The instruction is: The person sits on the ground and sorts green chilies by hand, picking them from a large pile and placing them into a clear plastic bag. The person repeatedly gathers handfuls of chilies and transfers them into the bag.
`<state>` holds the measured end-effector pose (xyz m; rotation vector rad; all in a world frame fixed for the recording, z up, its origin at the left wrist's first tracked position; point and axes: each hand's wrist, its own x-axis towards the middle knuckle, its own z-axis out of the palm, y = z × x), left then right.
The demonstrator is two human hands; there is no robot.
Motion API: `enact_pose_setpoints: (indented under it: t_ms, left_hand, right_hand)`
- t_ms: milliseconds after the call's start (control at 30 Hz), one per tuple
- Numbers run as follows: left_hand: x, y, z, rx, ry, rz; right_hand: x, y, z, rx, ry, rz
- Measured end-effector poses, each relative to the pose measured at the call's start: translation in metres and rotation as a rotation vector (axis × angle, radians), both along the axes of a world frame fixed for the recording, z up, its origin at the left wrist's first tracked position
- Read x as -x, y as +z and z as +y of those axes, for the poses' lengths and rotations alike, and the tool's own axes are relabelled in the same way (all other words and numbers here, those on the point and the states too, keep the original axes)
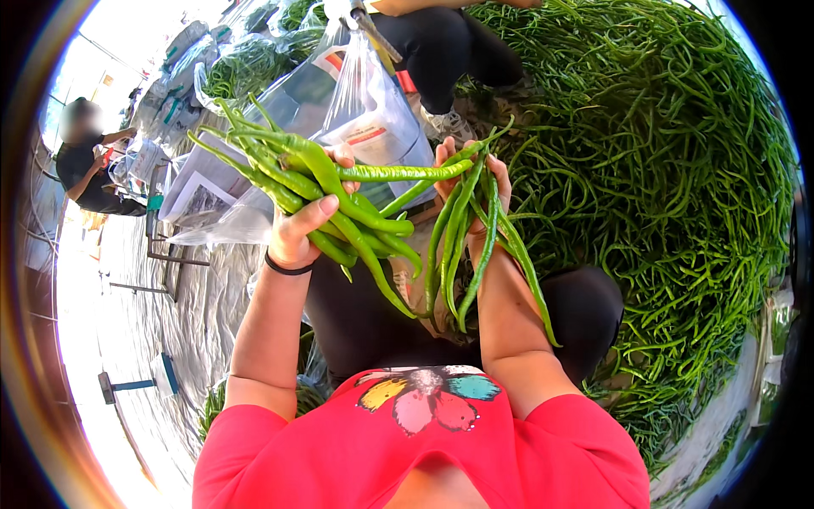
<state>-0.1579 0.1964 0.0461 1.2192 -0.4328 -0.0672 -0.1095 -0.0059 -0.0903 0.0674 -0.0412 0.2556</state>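
Note:
My left hand (307, 222) is closed around a thick bunch of long green chili peppers (326, 182), their tips pointing different ways. My right hand (485, 174) grips a smaller bunch of thin green chili peppers (458, 242) that hang down over my forearm. One bright pepper (403, 172) stretches across the gap between both hands. Just beyond the hands hangs a clear plastic bag (373, 110) with printed patches, held open on a metal frame (373, 32). The bunches partly cover my fingers.
A large heap of green chili peppers (644, 161) fills the right side. Opposite me sits a person in dark trousers (437, 55). Filled clear bags (246, 72) stand at the far left, near another person (89, 165). A small blue-and-black scale-like stand (140, 383) is on the left.

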Motion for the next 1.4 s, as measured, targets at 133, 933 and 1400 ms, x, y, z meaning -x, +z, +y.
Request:
enact_pose_setpoints:
  t_ms: [133, 933, 1400]
  left_hand:
    - [0.002, 0.006, 0.002, 0.019, -0.017, -0.025]
    - [0.022, 0.028, 0.072, 0.343, 0.258, 0.13]
    - [0.215, 0.121, 0.261, -0.162, 0.851, -0.154]
  right_hand:
    - [0.002, -0.009, 0.008, -0.004, 0.118, -0.024]
    - [0.045, 0.019, 0.023, 0.533, 0.159, -0.118]
    - [0.007, -0.046, -0.03, 0.187, 0.235, -0.153]
